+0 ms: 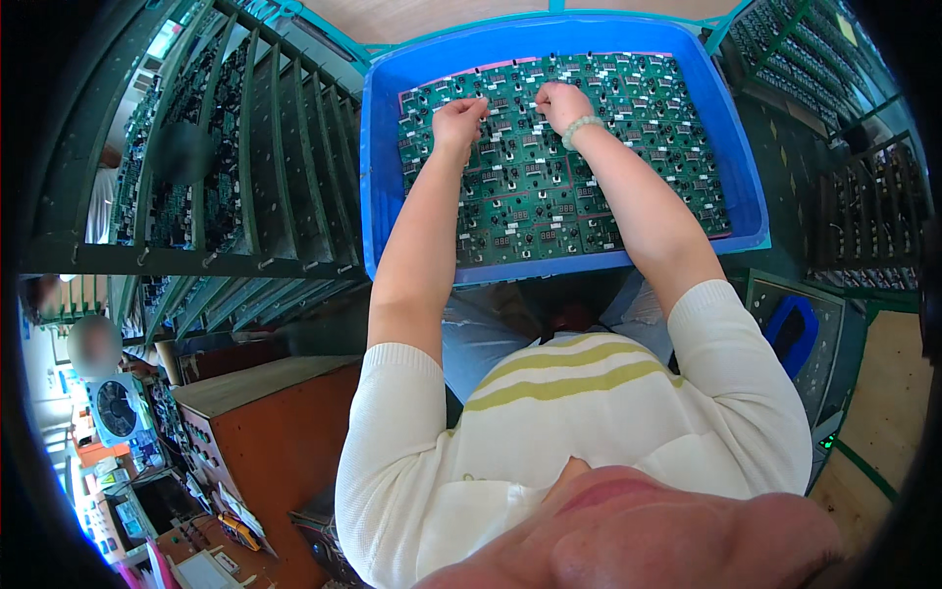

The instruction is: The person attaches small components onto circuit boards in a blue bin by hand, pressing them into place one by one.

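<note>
Green circuit boards (535, 201), packed edge to edge, fill a blue plastic tub (741, 167) in front of me. They carry small dark digit displays, black parts and white connectors. Over the far left part of the boards is my left hand (460, 125), its fingers curled and pinched together. My right hand (564, 106) sits level with it, a short way to the right, also closed with the fingertips turned toward the boards. A pale bead bracelet (581, 130) circles my right wrist. Whatever the fingertips grip, if anything, is too small or hidden to make out.
Green slotted racks (285, 147) with boards stand close on the left. More loaded racks (868, 221) are at the right. An orange-brown cabinet (285, 432) is at lower left, near a fan (118, 407) and a person (95, 346). A blue-handled bin (790, 334) stands right.
</note>
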A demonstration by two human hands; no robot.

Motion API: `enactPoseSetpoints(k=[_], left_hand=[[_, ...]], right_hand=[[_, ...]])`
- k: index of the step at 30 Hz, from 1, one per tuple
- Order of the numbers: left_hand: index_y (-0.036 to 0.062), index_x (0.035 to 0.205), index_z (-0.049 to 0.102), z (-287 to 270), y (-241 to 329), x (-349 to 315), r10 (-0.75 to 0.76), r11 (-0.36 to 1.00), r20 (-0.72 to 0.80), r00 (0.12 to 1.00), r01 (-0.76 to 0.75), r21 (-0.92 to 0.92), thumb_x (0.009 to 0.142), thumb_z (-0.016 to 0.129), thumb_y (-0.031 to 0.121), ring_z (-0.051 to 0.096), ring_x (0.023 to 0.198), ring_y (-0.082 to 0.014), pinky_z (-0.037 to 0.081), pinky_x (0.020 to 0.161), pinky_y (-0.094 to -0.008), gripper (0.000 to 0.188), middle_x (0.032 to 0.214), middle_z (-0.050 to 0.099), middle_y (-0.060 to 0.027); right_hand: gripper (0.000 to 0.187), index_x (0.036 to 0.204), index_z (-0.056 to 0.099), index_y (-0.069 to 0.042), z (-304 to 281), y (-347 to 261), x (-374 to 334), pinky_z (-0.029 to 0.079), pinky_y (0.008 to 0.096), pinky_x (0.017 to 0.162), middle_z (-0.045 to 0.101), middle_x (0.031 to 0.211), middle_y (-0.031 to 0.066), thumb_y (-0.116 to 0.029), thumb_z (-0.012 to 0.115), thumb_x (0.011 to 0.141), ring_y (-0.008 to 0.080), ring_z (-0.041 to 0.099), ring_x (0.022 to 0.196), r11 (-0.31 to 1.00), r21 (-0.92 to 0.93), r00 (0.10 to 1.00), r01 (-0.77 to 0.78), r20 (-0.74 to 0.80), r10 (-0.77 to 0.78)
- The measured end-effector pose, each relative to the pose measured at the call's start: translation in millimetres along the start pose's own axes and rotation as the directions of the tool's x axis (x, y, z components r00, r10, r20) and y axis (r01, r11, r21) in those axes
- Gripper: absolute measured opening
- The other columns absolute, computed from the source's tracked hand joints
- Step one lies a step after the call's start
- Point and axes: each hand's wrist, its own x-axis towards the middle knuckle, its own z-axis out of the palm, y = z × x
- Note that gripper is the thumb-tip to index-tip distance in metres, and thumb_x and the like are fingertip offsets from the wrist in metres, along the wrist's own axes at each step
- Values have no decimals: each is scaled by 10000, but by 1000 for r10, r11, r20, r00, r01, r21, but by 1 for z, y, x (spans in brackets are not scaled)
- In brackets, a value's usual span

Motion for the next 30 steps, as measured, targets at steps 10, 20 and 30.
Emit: enactPoseSetpoints(k=[10, 20, 30], left_hand=[[70, 763, 668, 21, -5, 23, 342, 644, 48, 939, -271, 716, 646, 686, 204, 592, 610, -175, 478, 583, -306, 179, 710, 636, -73], [41, 644, 628, 33, -25, 30, 347, 350, 68, 935, -196, 916, 637, 577, 141, 596, 688, -310, 485, 666, -409, 112, 714, 600, -163], [32, 820, 635, 44, 0, 5, 190, 501, -3, 982, -94, 861, 748, 491, 67, 607, 835, -291, 500, 704, -378, 165, 895, 615, -163]], right_hand=[[172, 840, 656, -124, 0, 5, 10, 482, 382, 724, 619, 863, 127, -126, 544, 710, 284, 594, 819, 987, -158, 1000, 5, 15, -3], [165, 768, 638, -54, 14, 6, 18, 461, 429, 679, 596, 780, 193, -137, 517, 691, 349, 576, 744, 975, -212, 994, 62, 98, -42], [152, 720, 653, -48, 0, -4, 5, 476, 399, 691, 607, 759, 170, -169, 566, 692, 329, 590, 725, 957, -291, 1000, 18, 12, -15]])
